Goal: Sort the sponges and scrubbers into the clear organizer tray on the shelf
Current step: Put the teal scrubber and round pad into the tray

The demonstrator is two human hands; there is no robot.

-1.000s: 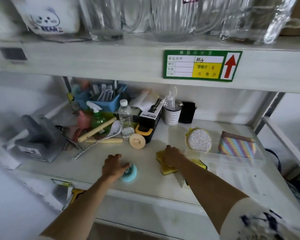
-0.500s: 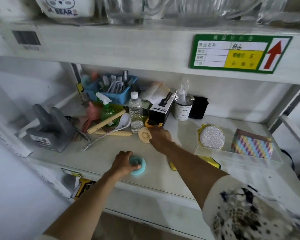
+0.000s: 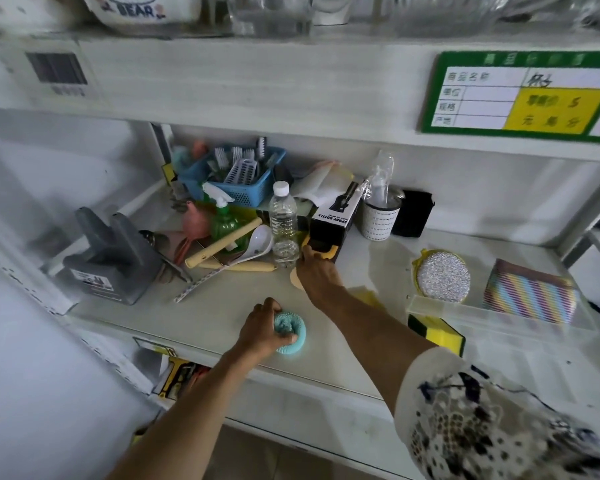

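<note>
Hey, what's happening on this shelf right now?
A person is gathering cleaning items on a cluttered shelf. The left hand grips a round teal scrubber near the front edge. The right hand reaches back, covering a tan round pad beside the water bottle. The clear organizer tray sits to the right, with a yellow-green sponge at its near corner; a glittery round scrubber and a striped sponge lie behind it.
</note>
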